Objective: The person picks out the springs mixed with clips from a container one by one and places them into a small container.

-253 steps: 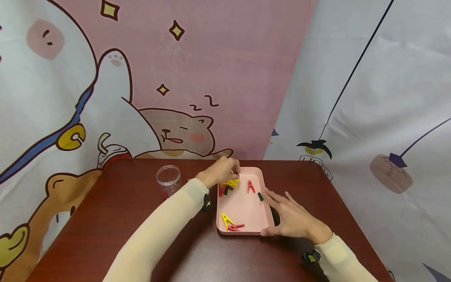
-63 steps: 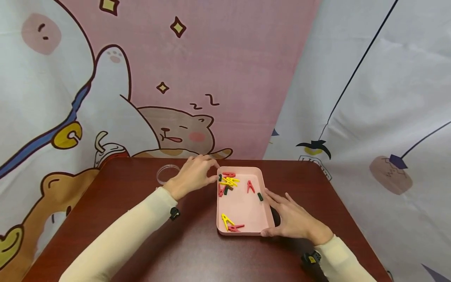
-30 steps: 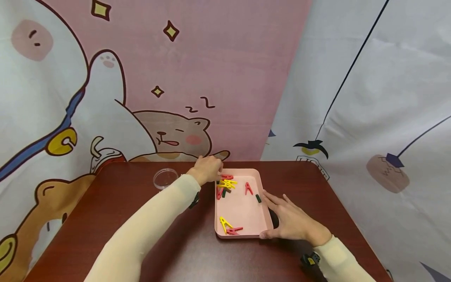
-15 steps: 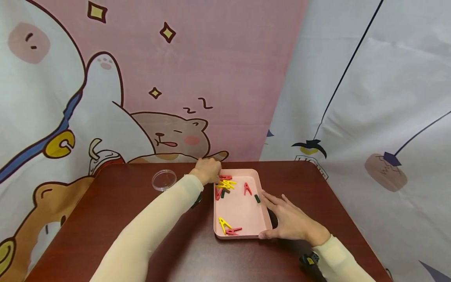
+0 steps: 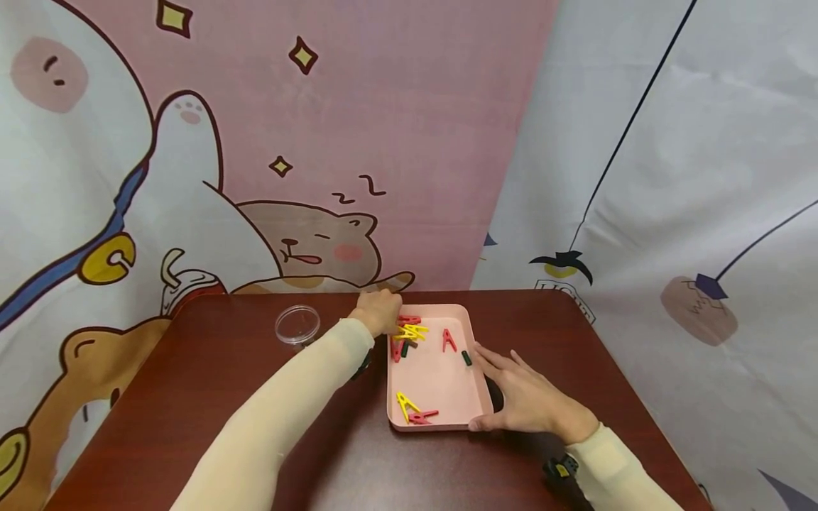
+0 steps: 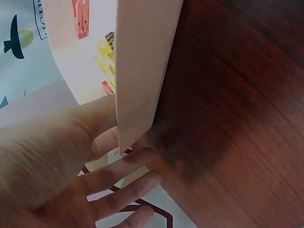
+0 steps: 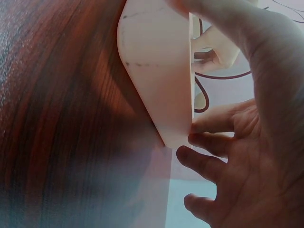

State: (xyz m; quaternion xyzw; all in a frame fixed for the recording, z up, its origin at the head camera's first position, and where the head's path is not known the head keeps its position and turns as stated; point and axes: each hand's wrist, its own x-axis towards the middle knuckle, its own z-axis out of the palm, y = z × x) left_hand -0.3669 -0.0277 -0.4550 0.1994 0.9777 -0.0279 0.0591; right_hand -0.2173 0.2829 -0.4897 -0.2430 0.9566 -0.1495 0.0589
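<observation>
The pink tray lies on the table, holding red and yellow clothespins and small dark green pieces. My left hand reaches over its far left corner, beside a yellow clothespin and a red clothespin. In the left wrist view the thumb dips inside the tray wall, while several fingers stretch outside it. The thumb's tip is hidden, so whether it pinches anything does not show. My right hand rests along the tray's right side, fingers extended, thumb at the near right corner.
A clear round jar stands left of the tray, partly behind the left sleeve. One red clothespin and a green piece lie at the tray's right; yellow and red clothespins lie near its front. A printed cloth hangs behind.
My left hand came from beside the tray's left wall to over its far left corner, covering the green piece seen there earlier. My right hand has kept its place on the tray.
</observation>
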